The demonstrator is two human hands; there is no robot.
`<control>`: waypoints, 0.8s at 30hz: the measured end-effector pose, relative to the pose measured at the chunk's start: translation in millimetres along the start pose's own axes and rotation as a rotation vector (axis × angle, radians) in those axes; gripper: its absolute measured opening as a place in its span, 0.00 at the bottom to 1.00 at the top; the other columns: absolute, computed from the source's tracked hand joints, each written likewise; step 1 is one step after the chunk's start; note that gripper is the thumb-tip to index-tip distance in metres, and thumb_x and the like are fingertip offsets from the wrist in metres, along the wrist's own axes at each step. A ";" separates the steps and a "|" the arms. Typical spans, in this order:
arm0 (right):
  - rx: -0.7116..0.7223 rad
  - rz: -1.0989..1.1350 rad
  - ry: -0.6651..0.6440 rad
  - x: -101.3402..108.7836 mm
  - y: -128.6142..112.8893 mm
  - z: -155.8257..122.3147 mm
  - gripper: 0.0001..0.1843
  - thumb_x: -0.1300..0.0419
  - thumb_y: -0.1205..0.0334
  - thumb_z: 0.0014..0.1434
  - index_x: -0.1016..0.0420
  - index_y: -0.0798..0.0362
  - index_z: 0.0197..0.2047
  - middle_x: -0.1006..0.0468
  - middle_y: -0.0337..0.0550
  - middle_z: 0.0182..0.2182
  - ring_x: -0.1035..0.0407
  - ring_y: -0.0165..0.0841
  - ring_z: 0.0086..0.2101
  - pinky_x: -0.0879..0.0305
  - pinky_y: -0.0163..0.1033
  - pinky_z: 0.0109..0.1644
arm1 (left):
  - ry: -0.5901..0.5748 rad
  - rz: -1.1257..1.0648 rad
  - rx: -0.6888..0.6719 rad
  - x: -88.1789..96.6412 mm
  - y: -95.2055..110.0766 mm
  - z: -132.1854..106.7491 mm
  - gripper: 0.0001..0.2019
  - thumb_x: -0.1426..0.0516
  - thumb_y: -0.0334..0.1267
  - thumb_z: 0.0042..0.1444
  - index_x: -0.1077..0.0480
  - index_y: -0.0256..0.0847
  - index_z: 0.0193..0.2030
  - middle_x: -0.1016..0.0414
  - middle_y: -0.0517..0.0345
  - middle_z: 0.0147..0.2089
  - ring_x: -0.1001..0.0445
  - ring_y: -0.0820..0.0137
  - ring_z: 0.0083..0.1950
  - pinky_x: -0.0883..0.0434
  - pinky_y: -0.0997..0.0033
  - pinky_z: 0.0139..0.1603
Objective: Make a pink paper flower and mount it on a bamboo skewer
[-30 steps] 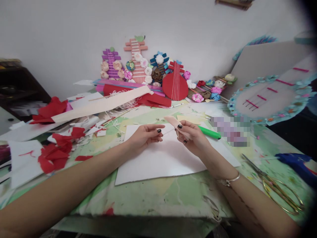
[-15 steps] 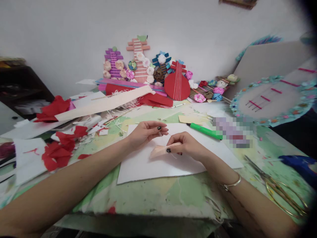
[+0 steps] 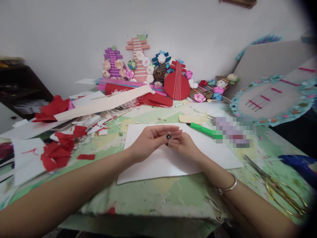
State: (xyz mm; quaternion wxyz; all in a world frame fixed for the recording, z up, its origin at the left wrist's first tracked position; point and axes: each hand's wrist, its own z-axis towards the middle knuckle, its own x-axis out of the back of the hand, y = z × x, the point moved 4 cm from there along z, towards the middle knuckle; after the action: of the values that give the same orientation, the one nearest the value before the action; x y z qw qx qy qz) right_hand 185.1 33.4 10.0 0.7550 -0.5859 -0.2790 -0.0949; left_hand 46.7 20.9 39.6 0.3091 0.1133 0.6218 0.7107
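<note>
Both hands meet over a white sheet point(image 3: 158, 165) lying on the green patterned table point(image 3: 153, 195). My left hand point(image 3: 150, 141) reaches in from the left, its fingers pressed together in a pinch at the fingertips. Touching those fingertips, my right hand point(image 3: 185, 147) is curled closed with its back toward me. What they pinch between them is hidden; only a thin pale thread shows just below the fingertips. A silver bangle point(image 3: 226, 186) sits on my right wrist.
A green marker point(image 3: 203, 130) lies behind the hands. Gold scissors point(image 3: 279, 190) and a blue tool point(image 3: 297, 162) are at the right. Red paper scraps point(image 3: 55, 153) and a long cream strip point(image 3: 104, 103) are left. Paper instrument models point(image 3: 176, 85) and a round decorated board point(image 3: 268, 99) stand behind.
My right hand held a pink paper piece up, then lowered it over the white sheet; now the hands have come together and the pink piece is out of sight.
</note>
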 end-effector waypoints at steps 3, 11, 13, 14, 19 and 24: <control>0.037 0.051 0.058 4.3 -0.6 1.3 0.06 0.43 0.64 0.48 0.27 0.55 0.25 0.30 0.36 0.20 0.40 0.26 0.23 0.46 0.32 0.26 | -0.004 0.074 -0.010 -6.6 0.6 -3.9 0.15 0.41 0.33 0.54 0.27 0.39 0.50 0.22 0.50 0.48 0.26 0.63 0.52 0.32 0.61 0.58; -0.072 0.389 0.278 22.1 3.2 5.5 0.09 0.39 0.57 0.50 0.29 0.55 0.29 0.33 0.34 0.18 0.40 0.25 0.19 0.43 0.32 0.22 | 0.205 -0.141 -0.009 7.2 -8.0 -1.5 0.08 0.38 0.32 0.50 0.23 0.35 0.38 0.20 0.53 0.31 0.22 0.68 0.37 0.29 0.62 0.51; -0.076 0.490 0.301 23.8 3.4 5.8 0.09 0.38 0.58 0.49 0.30 0.55 0.29 0.34 0.33 0.17 0.40 0.24 0.19 0.43 0.31 0.22 | 0.315 -0.228 0.013 17.2 -11.5 1.0 0.06 0.38 0.30 0.48 0.23 0.33 0.35 0.23 0.55 0.27 0.23 0.70 0.32 0.28 0.64 0.48; -0.077 0.537 0.307 24.3 3.4 5.8 0.09 0.37 0.58 0.49 0.30 0.55 0.29 0.33 0.33 0.17 0.40 0.24 0.19 0.43 0.31 0.22 | 0.368 -0.267 0.029 21.7 -13.4 1.9 0.05 0.38 0.29 0.48 0.23 0.33 0.33 0.23 0.55 0.26 0.24 0.71 0.32 0.28 0.65 0.47; -0.091 0.691 0.325 25.7 1.4 5.3 0.09 0.35 0.60 0.47 0.29 0.56 0.29 0.27 0.37 0.23 0.36 0.23 0.21 0.41 0.30 0.24 | 0.499 -0.350 0.136 30.4 -21.4 4.3 0.07 0.41 0.24 0.47 0.25 0.31 0.34 0.25 0.54 0.28 0.24 0.71 0.33 0.27 0.65 0.47; -0.155 0.743 0.371 28.6 1.5 4.3 0.11 0.33 0.60 0.44 0.30 0.56 0.27 0.25 0.39 0.24 0.34 0.25 0.21 0.40 0.31 0.24 | 0.564 -0.307 0.049 43.2 -17.8 8.3 0.20 0.42 0.20 0.44 0.27 0.39 0.45 0.28 0.53 0.52 0.26 0.78 0.30 0.27 0.68 0.43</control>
State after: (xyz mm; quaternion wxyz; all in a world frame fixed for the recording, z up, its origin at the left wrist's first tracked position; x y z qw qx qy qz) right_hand 208.0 43.1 24.6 0.7292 -0.6745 0.0997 0.0591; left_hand 22.7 53.4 14.6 0.2252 -0.1759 0.7097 0.6440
